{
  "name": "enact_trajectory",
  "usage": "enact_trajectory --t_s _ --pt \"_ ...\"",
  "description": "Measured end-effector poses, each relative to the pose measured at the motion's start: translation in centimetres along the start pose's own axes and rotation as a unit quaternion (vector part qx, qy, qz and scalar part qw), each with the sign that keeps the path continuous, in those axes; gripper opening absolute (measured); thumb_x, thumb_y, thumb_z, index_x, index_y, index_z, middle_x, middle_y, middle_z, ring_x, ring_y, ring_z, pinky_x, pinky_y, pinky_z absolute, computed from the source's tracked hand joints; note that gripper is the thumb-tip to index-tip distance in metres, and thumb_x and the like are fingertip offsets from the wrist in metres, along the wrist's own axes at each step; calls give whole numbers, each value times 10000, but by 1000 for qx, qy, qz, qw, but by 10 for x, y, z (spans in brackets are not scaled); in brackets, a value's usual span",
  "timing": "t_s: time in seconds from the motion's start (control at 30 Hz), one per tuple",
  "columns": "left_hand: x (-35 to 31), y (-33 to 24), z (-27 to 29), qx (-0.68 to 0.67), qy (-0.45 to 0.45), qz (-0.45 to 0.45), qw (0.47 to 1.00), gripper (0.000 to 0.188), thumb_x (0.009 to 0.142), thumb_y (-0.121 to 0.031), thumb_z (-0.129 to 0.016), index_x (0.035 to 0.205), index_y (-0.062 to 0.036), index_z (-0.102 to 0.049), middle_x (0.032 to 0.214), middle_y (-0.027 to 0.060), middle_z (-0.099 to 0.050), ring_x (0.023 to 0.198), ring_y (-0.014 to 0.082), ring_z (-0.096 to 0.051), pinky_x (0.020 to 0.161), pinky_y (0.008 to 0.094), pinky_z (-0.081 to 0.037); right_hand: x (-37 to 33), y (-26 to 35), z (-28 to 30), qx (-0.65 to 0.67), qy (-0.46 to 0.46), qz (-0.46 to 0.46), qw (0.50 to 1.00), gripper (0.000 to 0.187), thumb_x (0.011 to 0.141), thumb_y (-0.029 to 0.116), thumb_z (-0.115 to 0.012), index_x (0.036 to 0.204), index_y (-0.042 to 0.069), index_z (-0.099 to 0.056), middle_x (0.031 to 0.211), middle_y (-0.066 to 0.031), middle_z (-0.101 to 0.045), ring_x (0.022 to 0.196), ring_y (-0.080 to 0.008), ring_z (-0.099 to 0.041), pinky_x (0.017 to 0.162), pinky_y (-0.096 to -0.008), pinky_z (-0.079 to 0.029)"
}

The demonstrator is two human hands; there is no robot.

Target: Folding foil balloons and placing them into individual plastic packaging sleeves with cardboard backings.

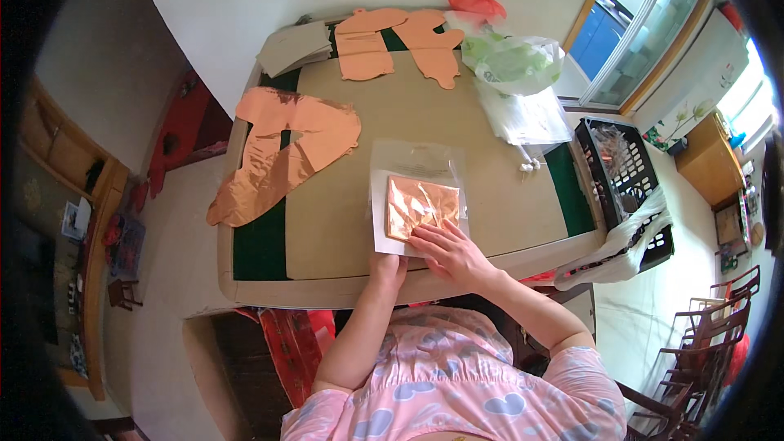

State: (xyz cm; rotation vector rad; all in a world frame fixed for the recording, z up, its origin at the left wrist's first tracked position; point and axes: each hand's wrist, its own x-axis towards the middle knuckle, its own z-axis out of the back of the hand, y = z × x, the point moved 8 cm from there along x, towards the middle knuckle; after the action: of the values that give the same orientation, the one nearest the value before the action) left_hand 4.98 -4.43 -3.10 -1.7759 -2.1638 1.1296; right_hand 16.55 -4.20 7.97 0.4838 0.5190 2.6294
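Note:
A clear flat plastic bag with a white sheet (381, 237) lies near the front edge of the table. On or inside it rests a folded, shiny copper-coloured foil balloon (422, 202); I cannot tell which. My right hand (454, 256) lies on the foil's lower right part, fingers stretched out and flat. At the bag's lower edge, my left hand (388, 268) reaches underneath, its fingers hidden. To the left is a large unfolded copper foil balloon (286, 147). Two more foil balloons, one on the left (365, 55) and one on the right (431, 51), lie along the far side.
A stack of flat grey-white sheets (296, 47) sits at the far left corner. Crumpled clear-and-green plastic bags (516, 65) and a red bag (478, 2) are at the far right. Beside the table's right edge stands a black basket (600, 171) with a white bundle (621, 249) draped over it.

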Motion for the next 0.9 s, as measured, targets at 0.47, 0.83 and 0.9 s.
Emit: enact_trajectory --t_s 0.47,0.83,0.9 --pt "15 14 -3 8 -19 49 999 325 984 -321 -452 1279 -195 -504 1208 9 -579 1003 188 -615 739 316 -549 0 10 29 -83 -150 25 985 441 731 71 -631 1170 44 -608 1111 -80 -581 1042 -275 -551 911 -420 -430" --pt "-11 29 -17 150 23 79 985 182 958 -121 -532 1048 10 -619 970 68 -654 847 141 -660 743 270 -561 21 -14 24 -105 -150 38 982 369 691 210 -640 1028 59 -633 850 -50 -520 855 -236 -520 799 -369 -398" --pt "-14 21 -20 182 30 52 981 231 966 -149 -539 1081 38 -609 1001 93 -659 876 168 -674 769 295 -573 26 -19 19 -113 -146 38 982 349 701 222 -624 1013 65 -626 858 -43 -527 868 -226 -521 806 -364 -396"
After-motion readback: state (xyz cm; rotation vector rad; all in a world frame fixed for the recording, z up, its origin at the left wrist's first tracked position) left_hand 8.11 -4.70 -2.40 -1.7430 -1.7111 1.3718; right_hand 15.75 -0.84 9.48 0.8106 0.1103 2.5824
